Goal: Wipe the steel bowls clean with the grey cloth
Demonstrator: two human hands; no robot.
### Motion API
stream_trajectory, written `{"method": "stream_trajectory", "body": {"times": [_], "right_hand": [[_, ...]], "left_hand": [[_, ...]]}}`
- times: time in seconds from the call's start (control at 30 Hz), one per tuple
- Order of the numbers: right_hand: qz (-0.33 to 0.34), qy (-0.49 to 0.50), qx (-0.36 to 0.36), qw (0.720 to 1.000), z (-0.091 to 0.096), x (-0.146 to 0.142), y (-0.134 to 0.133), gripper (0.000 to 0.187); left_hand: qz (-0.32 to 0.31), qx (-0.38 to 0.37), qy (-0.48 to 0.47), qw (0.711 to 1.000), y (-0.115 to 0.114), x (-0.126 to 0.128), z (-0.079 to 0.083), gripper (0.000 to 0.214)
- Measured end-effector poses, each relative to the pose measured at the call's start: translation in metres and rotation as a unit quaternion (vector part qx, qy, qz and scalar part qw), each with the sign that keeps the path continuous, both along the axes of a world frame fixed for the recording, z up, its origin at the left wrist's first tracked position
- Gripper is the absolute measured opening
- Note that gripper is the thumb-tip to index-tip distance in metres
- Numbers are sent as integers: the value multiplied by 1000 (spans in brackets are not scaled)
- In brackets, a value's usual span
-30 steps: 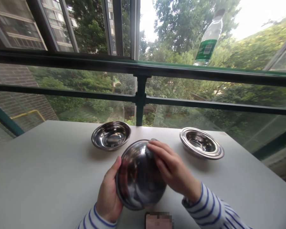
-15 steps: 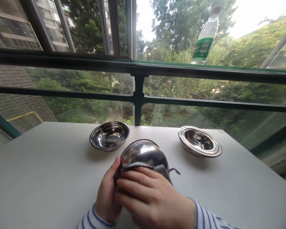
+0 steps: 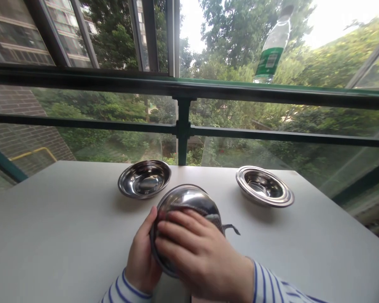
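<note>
A shiny steel bowl (image 3: pixel 192 195) is tilted in front of me, its rounded outside turned up toward me. My left hand (image 3: pixel 142 252) grips its left rim, thumb along the outside and the other fingers hidden behind. Across the bowl's outer surface lies my right hand (image 3: pixel 198 246), pressing a grey checked cloth (image 3: pixel 213 218) against the metal. The cloth is mostly covered by the fingers, and a thin loop (image 3: pixel 231 228) of it sticks out to the right.
A second steel bowl (image 3: pixel 144 180) stands upright at the back left of the white table (image 3: pixel 66 223). At the back right is a wide-rimmed steel bowl (image 3: pixel 265 187). A green-labelled plastic bottle (image 3: pixel 273 50) stands on the dark railing (image 3: pixel 221 89) beyond the table.
My right hand and the cloth have slid slightly up across the bowl, uncovering more of its lower edge. The left hand keeps its hold, and the other bowls have not moved.
</note>
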State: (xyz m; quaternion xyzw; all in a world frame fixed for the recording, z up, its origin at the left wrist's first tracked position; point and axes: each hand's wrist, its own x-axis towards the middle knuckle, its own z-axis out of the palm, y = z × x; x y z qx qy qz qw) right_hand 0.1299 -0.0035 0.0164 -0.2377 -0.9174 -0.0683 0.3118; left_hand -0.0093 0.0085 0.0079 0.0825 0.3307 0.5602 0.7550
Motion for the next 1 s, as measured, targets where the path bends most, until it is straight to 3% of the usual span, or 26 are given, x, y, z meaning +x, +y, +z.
{"method": "stream_trajectory", "body": {"times": [0.1,0.17,0.27,0.37,0.57,0.77,1.0], "right_hand": [[47,-16,77,996,-9,-12,-7,22],[59,-32,103,992,-15,-12,-8,20],[69,-50,113,990,-18,-3,-4,19],[61,-16,93,994,-17,14,5,21],[-74,65,-27,995,-17,27,14,35],[40,-16,20,999,-7,2,-6,32],[-122,47,-47,990,-7,29,15,42]], "left_hand": [[-6,-31,-6,1000,4,-5,4,27],[34,-27,-9,999,8,-9,6,30],[114,-10,0,993,14,-15,9,30],[144,-11,15,989,18,-18,8,29],[124,-19,24,992,15,-13,3,28],[60,-24,-3,998,10,-9,3,31],[58,-13,4,998,9,-3,-2,27]]}}
